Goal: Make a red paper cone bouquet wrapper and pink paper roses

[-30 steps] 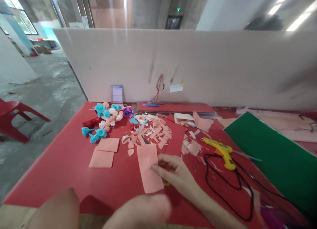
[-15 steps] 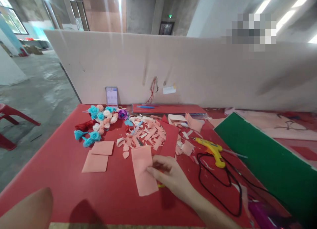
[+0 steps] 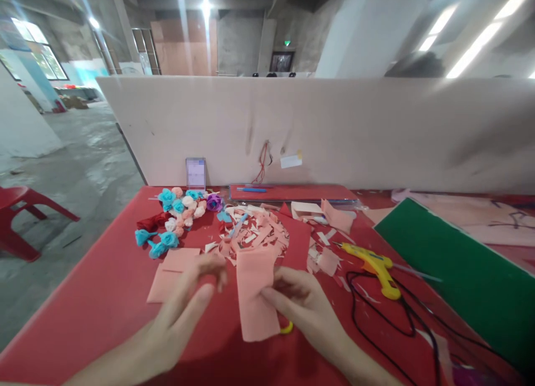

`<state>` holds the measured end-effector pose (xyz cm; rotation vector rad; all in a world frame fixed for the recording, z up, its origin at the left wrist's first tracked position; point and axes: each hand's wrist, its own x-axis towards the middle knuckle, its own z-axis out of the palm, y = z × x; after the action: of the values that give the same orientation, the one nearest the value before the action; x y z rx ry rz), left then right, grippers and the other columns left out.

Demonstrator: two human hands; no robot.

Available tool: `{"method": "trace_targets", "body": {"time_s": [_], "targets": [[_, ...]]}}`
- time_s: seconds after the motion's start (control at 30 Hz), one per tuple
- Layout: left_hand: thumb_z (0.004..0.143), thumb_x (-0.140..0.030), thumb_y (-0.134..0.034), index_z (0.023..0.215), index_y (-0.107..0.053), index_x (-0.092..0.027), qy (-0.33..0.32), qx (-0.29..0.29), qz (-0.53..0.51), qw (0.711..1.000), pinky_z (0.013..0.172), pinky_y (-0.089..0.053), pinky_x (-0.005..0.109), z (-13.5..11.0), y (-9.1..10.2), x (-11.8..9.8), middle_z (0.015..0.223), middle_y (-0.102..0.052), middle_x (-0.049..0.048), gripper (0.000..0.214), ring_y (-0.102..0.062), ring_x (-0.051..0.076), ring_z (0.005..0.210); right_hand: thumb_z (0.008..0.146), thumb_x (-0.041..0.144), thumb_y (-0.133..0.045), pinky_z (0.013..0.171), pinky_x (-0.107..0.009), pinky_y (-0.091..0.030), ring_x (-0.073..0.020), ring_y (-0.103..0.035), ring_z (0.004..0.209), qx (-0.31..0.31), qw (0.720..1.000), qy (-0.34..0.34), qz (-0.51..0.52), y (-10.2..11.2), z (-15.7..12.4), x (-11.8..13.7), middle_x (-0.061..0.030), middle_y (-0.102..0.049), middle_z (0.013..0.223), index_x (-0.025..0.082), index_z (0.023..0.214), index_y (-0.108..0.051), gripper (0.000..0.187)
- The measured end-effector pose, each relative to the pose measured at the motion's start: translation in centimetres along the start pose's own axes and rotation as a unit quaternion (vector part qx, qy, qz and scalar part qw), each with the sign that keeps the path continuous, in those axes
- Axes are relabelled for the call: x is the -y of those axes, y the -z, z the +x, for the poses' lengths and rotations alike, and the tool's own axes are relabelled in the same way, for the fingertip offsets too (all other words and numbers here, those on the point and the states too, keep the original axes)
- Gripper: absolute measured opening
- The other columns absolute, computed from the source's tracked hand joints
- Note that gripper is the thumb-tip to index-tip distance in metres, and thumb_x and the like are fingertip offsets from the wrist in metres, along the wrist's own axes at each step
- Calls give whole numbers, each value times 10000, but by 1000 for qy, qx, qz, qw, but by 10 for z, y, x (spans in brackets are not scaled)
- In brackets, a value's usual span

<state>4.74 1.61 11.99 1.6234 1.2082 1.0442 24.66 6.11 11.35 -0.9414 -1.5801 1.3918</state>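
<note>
My right hand [image 3: 298,299] pinches a rectangular piece of pink crepe paper [image 3: 256,297] by its right edge, thumb in front. To the left of the paper, my left hand [image 3: 190,297] is raised over the table, fingers curved and apart with nothing in them. Behind the paper's lower right corner shows a curved yellow handle [image 3: 286,327]; the rest of that tool is hidden. Flat pink crepe paper pieces [image 3: 156,286] lie overlapping beyond my left hand, partly covered by it. Pink paper scraps [image 3: 267,230] are heaped beyond the held paper.
Blue, pink, white, red and purple paper flowers [image 3: 169,241] lie at the back left, near a propped phone [image 3: 195,174]. A yellow glue gun [image 3: 376,266] with a looping black cord lies right, beside a green board [image 3: 455,269]. A white partition [image 3: 334,135] stands behind.
My left hand has come in from the lower left toward the paper. The right hand still holds the pink paper. The view has shifted slightly.
</note>
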Motion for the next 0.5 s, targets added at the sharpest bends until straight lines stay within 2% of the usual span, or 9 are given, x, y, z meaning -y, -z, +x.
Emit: {"method": "trace_targets", "body": {"time_s": [0.07,0.13,0.2,0.27,0.37,0.43,0.5], "targets": [[892,-334,-384,1108,-509,-223,22,70,24,997,907,-405,292,15,-3,3,1130,-549,62,274,-492,190,1044,736,322,-569,516,-191,-400,-104,-498,559,2,1000,10,0,-4,2,-1,-6,-555,597,157,661,-592,182],[884,-335,-392,967,-561,-191,27,101,44,993,819,-425,255,25,-8,6,943,-604,47,237,-533,175,900,745,321,-562,549,-206,-426,-116,-525,585,6,1000,10,2,-6,4,-4,-17,-575,620,155,697,-610,178],[870,-345,-407,795,-565,-159,14,75,38,996,679,-431,234,31,-14,8,752,-591,31,256,-531,150,716,744,341,-569,559,-216,-440,-117,-531,581,7,1000,-8,11,-7,5,-7,-19,-579,628,150,730,-609,196],[850,-347,-435,735,-549,-150,18,55,0,998,607,-416,225,35,-17,10,681,-569,22,255,-510,134,643,742,370,-575,521,-210,-434,-104,-513,531,6,999,-40,21,-5,7,-10,-9,-570,608,145,800,-606,234],[814,-353,-495,787,-553,-151,50,51,-90,993,558,-397,217,38,-18,13,599,-513,-9,211,-465,114,569,732,367,-593,462,-185,-397,-83,-478,467,-1,997,-70,33,-4,9,-11,20,-537,541,143,877,-601,267],[796,-358,-537,867,-561,-159,71,48,-146,986,523,-375,210,39,-19,17,545,-467,-35,213,-420,96,508,718,331,-610,443,-172,-376,-71,-455,447,-8,997,-67,50,-4,10,-11,28,-537,533,154,884,-606,243],[783,-363,-568,881,-573,-173,69,40,-198,977,501,-359,197,39,-19,22,565,-495,-33,214,-412,85,492,709,297,-611,410,-167,-353,-57,-416,412,-7,995,-56,81,-5,9,-13,31,-541,535,169,845,-619,187]]}}
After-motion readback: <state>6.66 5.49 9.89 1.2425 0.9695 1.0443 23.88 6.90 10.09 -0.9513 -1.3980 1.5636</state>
